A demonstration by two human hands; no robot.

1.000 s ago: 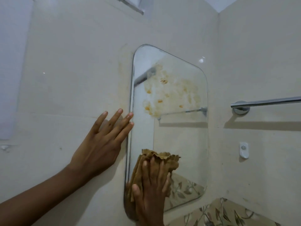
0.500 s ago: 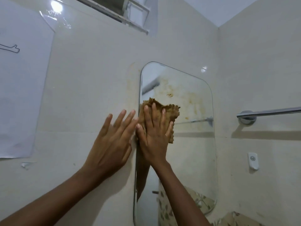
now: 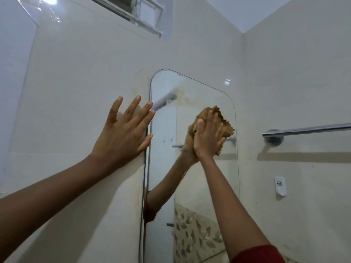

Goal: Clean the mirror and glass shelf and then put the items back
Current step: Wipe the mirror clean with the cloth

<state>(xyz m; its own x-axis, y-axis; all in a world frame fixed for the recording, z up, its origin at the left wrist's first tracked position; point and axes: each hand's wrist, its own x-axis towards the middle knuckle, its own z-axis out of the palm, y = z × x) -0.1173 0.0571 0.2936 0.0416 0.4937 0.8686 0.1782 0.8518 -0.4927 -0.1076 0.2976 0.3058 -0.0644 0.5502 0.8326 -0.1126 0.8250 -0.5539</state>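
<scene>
A tall mirror [image 3: 163,168] with rounded corners hangs on the cream tiled wall. Faint yellowish stains show near its top. My right hand [image 3: 208,136] presses a crumpled brown cloth [image 3: 224,120] flat against the upper right part of the glass, fingers spread over it. My left hand [image 3: 123,130] lies flat and open on the wall, its fingertips touching the mirror's left edge. The glass shelf is not in view.
A chrome towel bar [image 3: 307,129] juts from the right wall beside the mirror. Below it sits a small white wall hook [image 3: 280,186]. A window frame [image 3: 144,16] is high above. The mirror reflects my arm and leaf-patterned tiles.
My right hand with the cloth has moved from the mirror's bottom up its left side and across to the upper right. The stains look fainter. My left hand stays by the mirror's left edge.
</scene>
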